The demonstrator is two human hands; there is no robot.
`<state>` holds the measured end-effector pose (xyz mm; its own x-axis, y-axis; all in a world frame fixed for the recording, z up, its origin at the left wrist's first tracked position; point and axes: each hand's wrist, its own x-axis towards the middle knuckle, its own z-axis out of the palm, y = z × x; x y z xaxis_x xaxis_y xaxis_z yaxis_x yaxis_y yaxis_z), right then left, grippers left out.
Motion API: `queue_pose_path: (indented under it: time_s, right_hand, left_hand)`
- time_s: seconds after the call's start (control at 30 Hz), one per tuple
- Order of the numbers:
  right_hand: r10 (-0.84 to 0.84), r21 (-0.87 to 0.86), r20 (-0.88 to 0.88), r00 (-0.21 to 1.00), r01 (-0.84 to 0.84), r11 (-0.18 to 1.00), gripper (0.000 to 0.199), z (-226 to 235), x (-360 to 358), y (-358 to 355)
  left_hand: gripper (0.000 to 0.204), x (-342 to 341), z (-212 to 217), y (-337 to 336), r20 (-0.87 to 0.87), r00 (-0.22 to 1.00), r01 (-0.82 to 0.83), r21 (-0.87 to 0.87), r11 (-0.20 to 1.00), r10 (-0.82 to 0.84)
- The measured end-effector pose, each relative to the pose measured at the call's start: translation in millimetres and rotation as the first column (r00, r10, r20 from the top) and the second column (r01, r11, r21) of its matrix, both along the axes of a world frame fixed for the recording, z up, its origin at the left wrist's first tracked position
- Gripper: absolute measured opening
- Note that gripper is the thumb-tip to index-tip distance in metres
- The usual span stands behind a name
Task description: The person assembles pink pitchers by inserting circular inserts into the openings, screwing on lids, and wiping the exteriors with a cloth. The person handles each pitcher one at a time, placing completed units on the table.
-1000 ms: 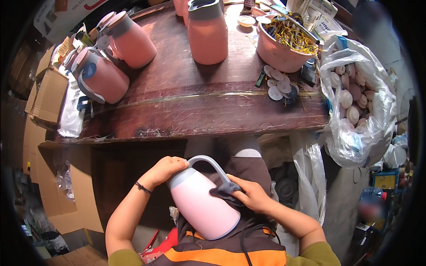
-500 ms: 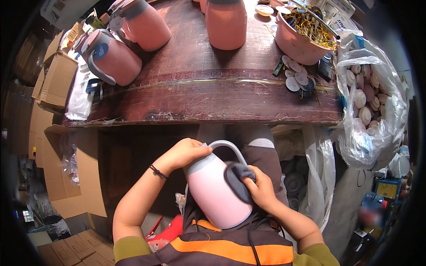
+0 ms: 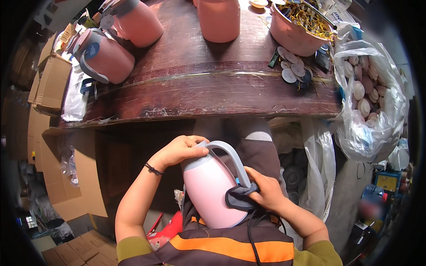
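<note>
A pale pink thermal jug (image 3: pixel 207 190) with a grey collar and a grey loop handle (image 3: pixel 235 162) leans across my lap. My left hand (image 3: pixel 183 150) grips the jug's top rim, its thumb lying along the collar. In my right hand (image 3: pixel 268 189) is a dark grey cloth (image 3: pixel 239 198), bunched between the fingers and pressed to the jug around the handle's lower end. The fingertips of that hand are partly hidden by the handle and cloth.
On the table (image 3: pixel 199 99) ahead stand several pink jugs (image 3: pixel 218 22). A pink tub (image 3: pixel 295 37) of yellow-stringed tags and loose round tags (image 3: pixel 293 71) sit right. Beyond hangs a clear bag (image 3: pixel 370 137) of round lids. An open carton (image 3: pixel 66 177) stands left.
My right hand has slid the cloth down the jug's side to the lower end of the handle, and the cloth has folded. My left hand still holds the rim.
</note>
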<state>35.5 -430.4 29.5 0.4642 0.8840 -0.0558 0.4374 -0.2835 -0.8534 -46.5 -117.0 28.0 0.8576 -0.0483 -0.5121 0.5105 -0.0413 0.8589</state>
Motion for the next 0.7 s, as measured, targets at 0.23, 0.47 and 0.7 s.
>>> queue_pose_path:
  time_s: [0.23,0.47,0.7]
  right_hand:
    - [-0.056,-0.044,0.132,0.99,0.062,0.997,0.035,5.1,1.6,14.6]
    - [-0.031,0.1,0.266,0.963,0.005,0.995,0.021,39.5,99.9,44.7]
    - [-0.675,0.385,0.006,0.738,0.621,0.682,0.073,34.9,245.3,116.1]
  left_hand:
    - [0.05,8.2,20.6,-6.6,-0.031,0.995,0.094,0.186,0.978,-0.09]
    - [0.044,7.7,10.5,-4.4,-0.158,0.986,-0.037,0.06,0.997,0.047]
    - [0.046,10.7,28.3,-14.4,-0.117,0.993,0.016,0.182,0.983,0.006]
